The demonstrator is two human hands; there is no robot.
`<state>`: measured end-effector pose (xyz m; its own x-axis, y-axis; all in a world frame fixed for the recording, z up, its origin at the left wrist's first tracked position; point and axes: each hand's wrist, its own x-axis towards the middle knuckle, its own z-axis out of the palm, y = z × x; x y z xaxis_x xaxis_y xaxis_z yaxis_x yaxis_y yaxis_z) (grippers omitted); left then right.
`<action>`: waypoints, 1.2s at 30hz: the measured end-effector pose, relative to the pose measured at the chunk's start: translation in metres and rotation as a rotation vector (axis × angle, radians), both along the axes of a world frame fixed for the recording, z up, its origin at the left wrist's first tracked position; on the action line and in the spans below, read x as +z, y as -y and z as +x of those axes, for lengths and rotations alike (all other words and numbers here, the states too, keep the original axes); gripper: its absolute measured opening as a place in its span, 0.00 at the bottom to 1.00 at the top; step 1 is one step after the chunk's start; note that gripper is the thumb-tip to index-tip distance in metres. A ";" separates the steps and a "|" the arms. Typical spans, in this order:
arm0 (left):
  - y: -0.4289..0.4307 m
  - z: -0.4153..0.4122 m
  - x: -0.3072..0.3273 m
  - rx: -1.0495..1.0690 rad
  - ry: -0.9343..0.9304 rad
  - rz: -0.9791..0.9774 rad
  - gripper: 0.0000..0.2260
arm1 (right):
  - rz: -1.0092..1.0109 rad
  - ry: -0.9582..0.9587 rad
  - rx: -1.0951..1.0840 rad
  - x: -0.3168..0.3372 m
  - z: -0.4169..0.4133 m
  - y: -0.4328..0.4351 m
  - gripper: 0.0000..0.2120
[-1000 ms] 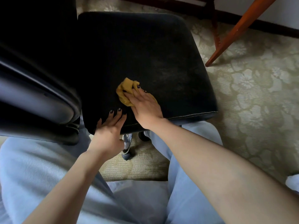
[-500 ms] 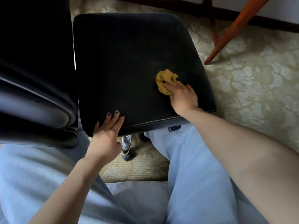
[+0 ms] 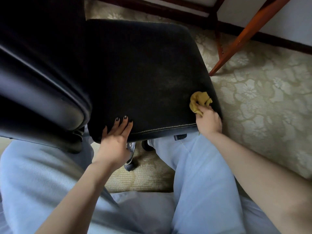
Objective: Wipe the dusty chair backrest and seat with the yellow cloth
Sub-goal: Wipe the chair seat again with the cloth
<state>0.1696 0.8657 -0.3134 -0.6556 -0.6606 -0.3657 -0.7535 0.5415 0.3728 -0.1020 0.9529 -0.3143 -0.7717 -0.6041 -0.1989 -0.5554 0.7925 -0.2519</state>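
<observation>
The yellow cloth (image 3: 200,100) lay bunched at the right edge of the black seat (image 3: 135,73), close to its near-right corner, in the right middle of the frame. The right hand (image 3: 209,122) held it there, its fingers (image 3: 202,109) curled over the near part of the wad and clamped on it against the seat; the far half of the cloth stuck out past the knuckles. A faint pale haze of dust showed on the seat to the left of the cloth and above it.

The left hand (image 3: 116,138) rested on the seat's near edge, lower centre-left, palm down. Its fingers (image 3: 124,123) were straight and close together, with dark-painted nails, lying flat on the upholstery and holding nothing.

The glossy black backrest (image 3: 38,78) filled the left side of the frame, blurred and very near the camera. Below the seat's stitched front edge a chrome piece of the chair base (image 3: 130,150) showed between the person's knees, which were in pale blue trousers (image 3: 194,174). The chair stood on a beige floral carpet (image 3: 261,98). An orange-brown wooden leg (image 3: 244,36) slanted down to the carpet at upper right, just beyond the seat's right side.
</observation>
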 end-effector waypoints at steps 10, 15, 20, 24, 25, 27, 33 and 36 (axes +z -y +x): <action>0.007 -0.003 0.008 -0.073 0.129 0.029 0.35 | -0.061 0.037 0.192 0.002 0.092 0.012 0.18; 0.010 -0.005 0.011 -0.090 0.180 0.052 0.35 | 0.073 0.055 0.461 -0.011 0.121 0.059 0.24; 0.011 -0.005 0.013 -0.101 0.211 0.077 0.37 | 0.140 -0.027 0.573 -0.016 0.110 0.084 0.25; 0.011 -0.008 0.016 -0.112 0.248 0.097 0.38 | 0.131 -0.101 0.615 -0.016 0.077 0.087 0.23; 0.010 -0.008 0.017 -0.108 0.252 0.102 0.38 | 0.136 -0.107 0.606 -0.016 0.069 0.087 0.23; 0.009 -0.008 0.017 -0.098 0.257 0.102 0.37 | 0.155 -0.120 0.578 -0.015 0.050 0.085 0.23; 0.009 -0.009 0.015 -0.090 0.263 0.083 0.37 | 0.180 -0.091 0.341 -0.014 -0.019 0.051 0.24; 0.008 -0.009 0.015 -0.091 0.269 0.077 0.37 | 0.143 -0.037 0.212 -0.014 -0.047 0.031 0.24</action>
